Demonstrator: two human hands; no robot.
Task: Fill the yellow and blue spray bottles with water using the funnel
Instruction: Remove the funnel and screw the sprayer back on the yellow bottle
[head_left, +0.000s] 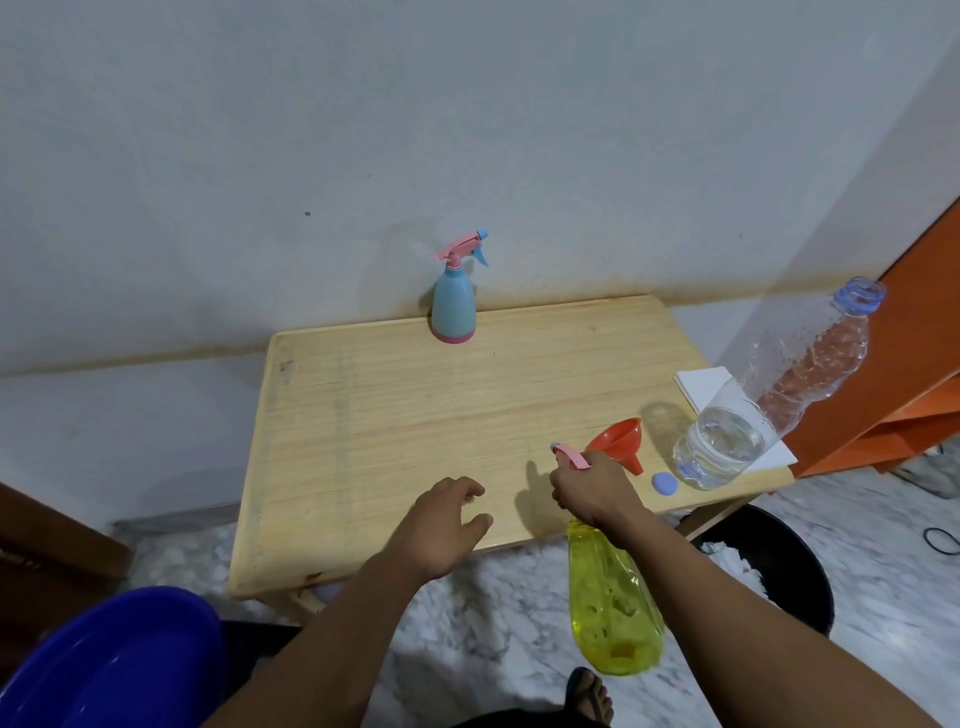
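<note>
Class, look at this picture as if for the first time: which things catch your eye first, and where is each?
The right hand grips the yellow spray bottle by its neck, hanging in front of the wooden table's near edge. An orange funnel lies on its side just behind that hand, beside a large clear water bottle. The blue spray bottle stands alone at the far edge by the wall.
</note>
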